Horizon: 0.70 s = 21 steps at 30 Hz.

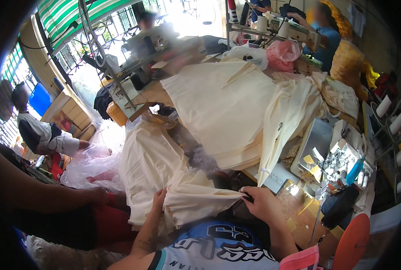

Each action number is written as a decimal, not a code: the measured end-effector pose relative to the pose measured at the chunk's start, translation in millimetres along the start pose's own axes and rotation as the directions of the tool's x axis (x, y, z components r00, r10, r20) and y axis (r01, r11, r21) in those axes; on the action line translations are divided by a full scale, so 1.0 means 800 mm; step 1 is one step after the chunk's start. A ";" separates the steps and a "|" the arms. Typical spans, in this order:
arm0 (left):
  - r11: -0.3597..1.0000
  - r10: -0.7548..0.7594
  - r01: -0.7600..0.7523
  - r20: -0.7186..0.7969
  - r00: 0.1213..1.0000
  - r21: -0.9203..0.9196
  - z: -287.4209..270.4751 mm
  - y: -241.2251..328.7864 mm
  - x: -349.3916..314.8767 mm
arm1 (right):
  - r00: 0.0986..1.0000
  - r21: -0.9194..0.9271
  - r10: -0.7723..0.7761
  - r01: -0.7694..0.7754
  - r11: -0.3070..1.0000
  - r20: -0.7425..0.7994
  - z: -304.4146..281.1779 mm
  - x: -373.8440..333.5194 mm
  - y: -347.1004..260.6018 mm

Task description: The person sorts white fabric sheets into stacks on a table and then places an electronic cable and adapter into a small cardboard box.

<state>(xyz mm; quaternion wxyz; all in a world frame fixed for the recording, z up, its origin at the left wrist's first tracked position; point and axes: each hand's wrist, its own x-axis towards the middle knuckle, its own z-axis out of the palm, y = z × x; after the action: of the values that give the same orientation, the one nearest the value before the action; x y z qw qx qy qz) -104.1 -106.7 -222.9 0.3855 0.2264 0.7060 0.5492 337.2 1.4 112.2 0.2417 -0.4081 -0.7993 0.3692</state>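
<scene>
Cloth point(205, 200), cream and bunched up, sits just in front of the person's shirt point(227, 245), pulled to a point on the right. Right grip point(261, 204) is pinching that tip. Left grip point(159, 200) looks closed on the other end, though the folds hide the fingertips a bit, so don't quote me. Bigger cream pile point(227, 108) is spread on the surface point(292, 211) ahead, with a pink bag point(283, 54) behind it.

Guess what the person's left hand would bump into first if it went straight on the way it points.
The left hand would probably push into the cream cloth it touches; how deep the folds lie ahead is unclear here.
</scene>
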 end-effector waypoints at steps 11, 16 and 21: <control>0.999 -0.026 0.026 0.018 1.000 -0.036 -0.014 -0.013 0.009 | 1.000 -0.044 -0.019 0.019 0.999 -0.015 0.003 -0.005 0.013; 0.995 -0.038 0.035 0.028 0.999 0.097 -0.022 -0.018 0.015 | 0.997 -0.068 -0.081 0.082 0.994 0.019 0.000 -0.006 0.014; 0.992 -0.070 0.067 0.019 0.997 0.110 -0.015 0.000 0.005 | 0.997 -0.086 -0.060 0.063 0.994 0.041 0.002 -0.005 0.017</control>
<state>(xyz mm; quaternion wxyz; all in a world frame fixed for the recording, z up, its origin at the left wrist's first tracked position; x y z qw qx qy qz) -115.8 -110.6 -222.6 0.3993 0.2290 0.7379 0.4935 344.9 2.8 100.0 0.2196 -0.3863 -0.8312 0.3341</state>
